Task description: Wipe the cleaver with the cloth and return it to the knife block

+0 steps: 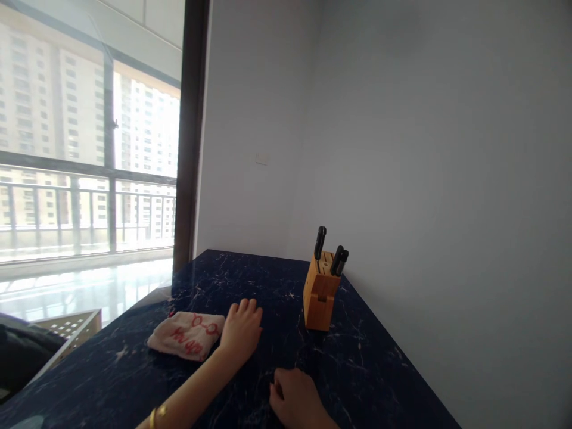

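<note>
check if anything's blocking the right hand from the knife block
Nothing visible stands between the right hand and the knife block; only the dark tabletop shows between them. The left hand and the pale towel lie left of that path.

Cloth (185, 335) on table (379, 381), left hand (242, 330) just to its right, knife block (319, 310) (knives (320, 242) in slots) beyond right hand (298, 398)

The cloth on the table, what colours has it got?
The cloth is pale pinkish-white with red writing and shapes, best seen in the head view.
</note>
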`<state>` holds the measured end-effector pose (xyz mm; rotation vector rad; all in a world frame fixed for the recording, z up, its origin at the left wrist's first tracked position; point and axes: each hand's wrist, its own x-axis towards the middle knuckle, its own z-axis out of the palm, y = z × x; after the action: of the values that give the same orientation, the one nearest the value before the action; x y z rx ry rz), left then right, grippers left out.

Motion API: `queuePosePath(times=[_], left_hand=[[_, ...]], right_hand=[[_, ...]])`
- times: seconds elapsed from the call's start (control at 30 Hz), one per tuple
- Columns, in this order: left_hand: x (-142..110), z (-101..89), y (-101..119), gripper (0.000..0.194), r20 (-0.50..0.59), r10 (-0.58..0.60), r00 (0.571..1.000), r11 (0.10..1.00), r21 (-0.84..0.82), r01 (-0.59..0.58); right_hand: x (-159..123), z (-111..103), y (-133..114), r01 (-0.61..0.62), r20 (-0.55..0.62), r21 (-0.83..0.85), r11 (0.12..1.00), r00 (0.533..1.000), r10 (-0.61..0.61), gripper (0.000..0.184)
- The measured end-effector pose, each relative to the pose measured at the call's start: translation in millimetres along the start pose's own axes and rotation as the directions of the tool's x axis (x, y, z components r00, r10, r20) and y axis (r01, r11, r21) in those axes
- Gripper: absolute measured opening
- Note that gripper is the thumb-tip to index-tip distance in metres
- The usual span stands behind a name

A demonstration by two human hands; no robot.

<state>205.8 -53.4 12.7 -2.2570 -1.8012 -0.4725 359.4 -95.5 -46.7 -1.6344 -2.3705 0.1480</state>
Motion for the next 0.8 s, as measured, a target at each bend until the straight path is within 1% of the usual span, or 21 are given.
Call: queuePosePath(times=[0.07,0.1,0.13,0.2,0.3,0.4,0.47,0.5,0.6,0.67,0.7,0.77,0.8], left_hand=[[-22,-6.3,-24,0.034,-0.045,-0.073,0.996,0.995,0.065,0.076],[-31,-6.4,-33,0.039,-0.054,-0.103,0.993,0.984,0.141,0.110],[-38,-5.0,-41,0.042,-0.031,-0.118,0.993,0.974,0.189,0.122],[-47,1.0,-51,0.048,0.017,-0.145,0.989,0.966,0.218,0.138],[-47,9.8,-58,0.054,0.053,-0.172,0.984,0.971,0.179,0.160],[-38,13.4,-53,0.058,0.070,-0.156,0.985,0.981,0.126,0.147],[-34,14.8,-40,0.061,0.082,-0.115,0.990,0.991,0.073,0.109],[-32,15.9,-30,0.061,0.087,-0.085,0.993,0.996,0.041,0.082],[-31,20.6,14,0.052,0.102,0.034,0.994,0.997,-0.072,-0.026],[-28,23.3,46,0.046,0.099,0.092,0.991,0.986,-0.146,-0.077],[-25,23.9,62,0.044,0.097,0.116,0.988,0.978,-0.184,-0.097],[-17,23.8,87,0.044,0.089,0.136,0.987,0.961,-0.253,-0.110],[-11,23.3,98,0.044,0.083,0.128,0.988,0.955,-0.281,-0.100]], right_hand=[[0,-2,-1,0.005,-0.007,0.020,1.000,1.000,-0.005,0.020],[-1,-3,-2,0.007,-0.013,0.029,1.000,1.000,-0.006,0.020],[-1,-3,-2,0.006,-0.019,0.035,0.999,1.000,-0.006,0.021],[-2,-5,-4,-0.001,-0.025,0.050,0.999,1.000,0.002,0.021],[-3,-5,-5,-0.019,-0.033,0.084,0.996,0.999,0.022,0.022],[-2,-5,-3,-0.039,-0.091,0.122,0.992,0.995,0.051,0.025],[-1,-8,0,-0.068,-0.146,0.135,0.989,0.985,0.087,0.029],[0,-9,1,-0.091,-0.170,0.135,0.987,0.979,0.114,0.031],[3,-18,10,-0.190,-0.198,0.153,0.970,0.955,0.219,0.038],[5,-25,22,-0.267,-0.173,0.210,0.941,0.937,0.304,0.042],[7,-28,29,-0.303,-0.146,0.267,0.915,0.926,0.349,0.044],[12,-34,47,-0.349,-0.084,0.405,0.845,0.906,0.415,0.046],[15,-36,56,-0.355,-0.058,0.471,0.807,0.901,0.430,0.045]])
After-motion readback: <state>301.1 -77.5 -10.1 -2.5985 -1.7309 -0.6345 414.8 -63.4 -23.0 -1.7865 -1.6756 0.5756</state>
